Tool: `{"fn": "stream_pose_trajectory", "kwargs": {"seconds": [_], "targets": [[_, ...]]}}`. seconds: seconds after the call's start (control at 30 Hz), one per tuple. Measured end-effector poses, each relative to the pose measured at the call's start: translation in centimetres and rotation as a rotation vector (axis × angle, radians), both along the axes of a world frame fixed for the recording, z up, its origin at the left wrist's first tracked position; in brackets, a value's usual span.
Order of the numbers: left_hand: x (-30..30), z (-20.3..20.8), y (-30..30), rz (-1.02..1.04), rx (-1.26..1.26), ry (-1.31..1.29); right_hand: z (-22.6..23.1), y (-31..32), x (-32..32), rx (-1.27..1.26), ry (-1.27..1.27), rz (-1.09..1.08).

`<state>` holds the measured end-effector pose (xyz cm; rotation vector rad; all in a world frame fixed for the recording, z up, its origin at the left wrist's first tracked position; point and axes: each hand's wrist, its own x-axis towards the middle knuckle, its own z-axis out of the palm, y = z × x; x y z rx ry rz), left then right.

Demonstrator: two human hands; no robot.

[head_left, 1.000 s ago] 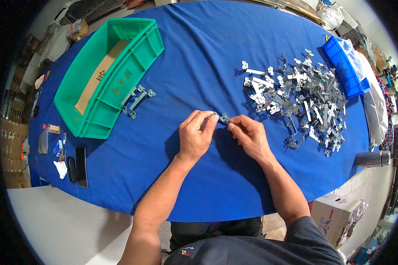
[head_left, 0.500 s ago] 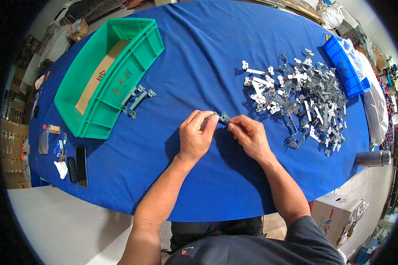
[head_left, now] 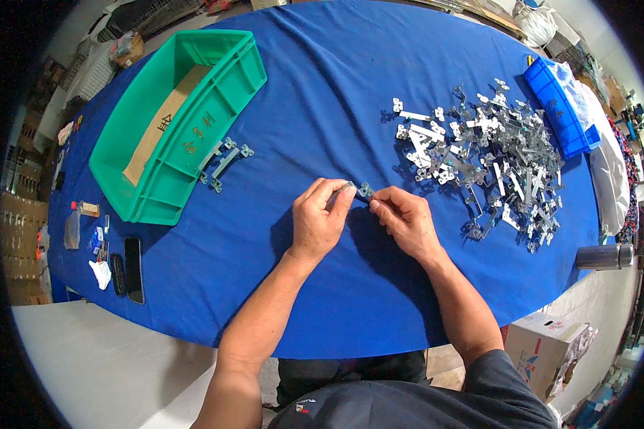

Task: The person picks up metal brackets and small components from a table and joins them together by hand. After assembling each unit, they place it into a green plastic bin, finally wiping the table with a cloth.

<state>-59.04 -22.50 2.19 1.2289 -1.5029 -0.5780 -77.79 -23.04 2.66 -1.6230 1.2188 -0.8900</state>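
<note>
Between my fingertips, over the middle of the blue cloth, is a small metal bracket (head_left: 365,190). My left hand (head_left: 320,220) pinches its left end between thumb and forefinger. At its right end, my right hand (head_left: 406,223) is closed with the thumb against the forefinger. The fingers cover much of the bracket, so its full shape is hidden. On the right lies a large heap of similar metal brackets (head_left: 504,161), jumbled together. A couple more brackets (head_left: 225,163) lie side by side on the cloth to the left, against a green bin.
The green plastic bin (head_left: 139,209) at the left holds a strip of cardboard (head_left: 166,118). Beyond the heap stands a blue tray (head_left: 562,114) with clear plastic in it. A metal flask (head_left: 605,257) lies at the right edge; a phone (head_left: 133,268) lies at the left.
Almost nothing differs. Both hands keep their pinch on the bracket, and the whole view has shifted very slightly.
</note>
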Motion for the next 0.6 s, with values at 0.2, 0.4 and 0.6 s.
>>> {"fn": "stream_pose_trajectory", "kwargs": {"seconds": [0.2,0.4,0.6], "targets": [[-0.17,0.23,0.08,0.009,0.018,-0.03,0.03,0.03,0.16,-0.023,0.0,-0.002],[-0.13,0.3,0.14,-0.004,0.01,-0.046,0.4,0.13,0.32,-0.013,0.011,-0.017],[-0.24,0.43,0.26,-0.014,-0.002,-0.112,0.24,0.23,0.65,0.098,-0.209,-0.063]]}}
